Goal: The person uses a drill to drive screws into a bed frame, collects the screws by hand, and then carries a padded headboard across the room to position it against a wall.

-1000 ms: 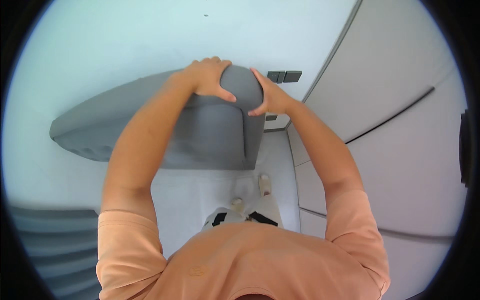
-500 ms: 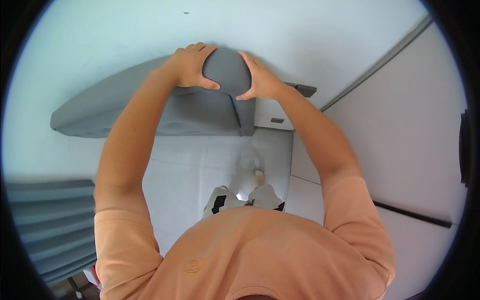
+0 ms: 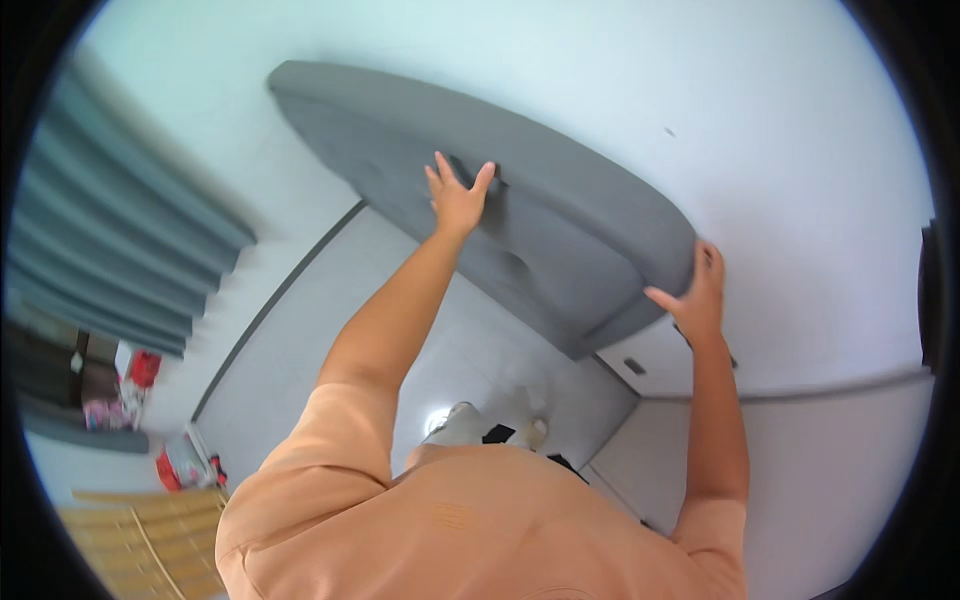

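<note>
A long grey padded headboard (image 3: 560, 240) with a tufted front stands along the white wall, running from far left to nearer right. My right hand (image 3: 700, 295) is at its right end, thumb in front and fingers bent around the outer edge. In front of the headboard's middle, my left hand (image 3: 460, 205) has its fingers spread. It holds nothing, and whether it touches the padding I cannot tell. Just behind its fingertips a dark spot shows on the headboard, partly hidden.
A white cabinet front (image 3: 625, 368) with a small dark handle is beside the headboard's right end. Grey-blue curtains (image 3: 120, 230) hang at the left. Below them are red-and-white items (image 3: 180, 465) and a yellowish wooden piece (image 3: 150, 540). Pale floor (image 3: 330, 300) lies below me.
My view has turned toward the left. My left hand has left the headboard's right end and moved to its middle, fingers spread. My right hand stays at the right end.
</note>
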Demonstrator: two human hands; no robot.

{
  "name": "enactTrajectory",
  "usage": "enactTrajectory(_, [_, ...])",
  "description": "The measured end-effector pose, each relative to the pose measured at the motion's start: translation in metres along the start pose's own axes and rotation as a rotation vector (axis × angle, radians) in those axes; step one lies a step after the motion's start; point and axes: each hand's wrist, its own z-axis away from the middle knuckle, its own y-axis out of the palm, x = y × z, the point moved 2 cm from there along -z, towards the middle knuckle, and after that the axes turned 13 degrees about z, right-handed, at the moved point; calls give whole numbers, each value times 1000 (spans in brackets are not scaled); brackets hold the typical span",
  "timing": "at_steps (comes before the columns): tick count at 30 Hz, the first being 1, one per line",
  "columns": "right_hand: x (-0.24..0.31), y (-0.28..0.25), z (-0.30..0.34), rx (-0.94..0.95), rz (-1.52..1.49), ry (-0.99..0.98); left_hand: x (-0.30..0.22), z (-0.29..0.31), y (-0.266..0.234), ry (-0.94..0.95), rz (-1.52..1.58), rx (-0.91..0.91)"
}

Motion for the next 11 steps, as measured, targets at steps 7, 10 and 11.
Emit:
enactTrajectory(7, [70, -1, -47, -72, 161, -156, 30, -75, -12, 7, 171, 114])
enactTrajectory(10, [70, 8, -58, -15, 153, -60, 45, -94, -4, 83, 112, 115])
enactTrajectory(11, [71, 11, -58, -2, 147, -35, 58, -104, 1, 165, 115, 89])
